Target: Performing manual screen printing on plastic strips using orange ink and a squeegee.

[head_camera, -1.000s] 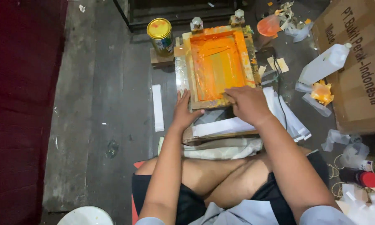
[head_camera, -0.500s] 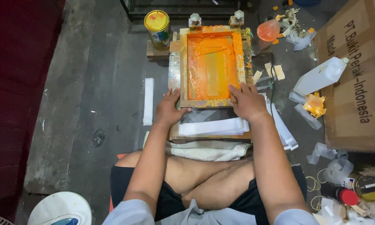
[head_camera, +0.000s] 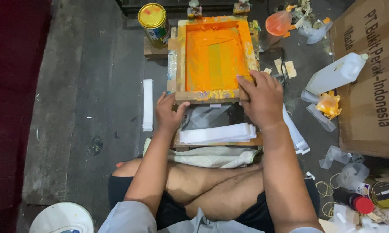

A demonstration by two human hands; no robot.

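Head view: since 1 second ago the right hand has left the mesh and now grips the frame at its 5 o'clock corner, while the left hand pinches the 7 o'clock corner.

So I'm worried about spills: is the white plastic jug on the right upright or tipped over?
Tipped over. The white jug lies on its side against the cardboard box, cap end pointing up-right.

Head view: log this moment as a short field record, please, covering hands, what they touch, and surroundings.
Left hand: grips near-left corner of the wooden screen frame
Right hand: rests on the frame's near-right corner
Screen: coated in orange ink
Below frame: stack of white strips
Left of frame: yellow-lidded can
Right side: white jug, cardboard box
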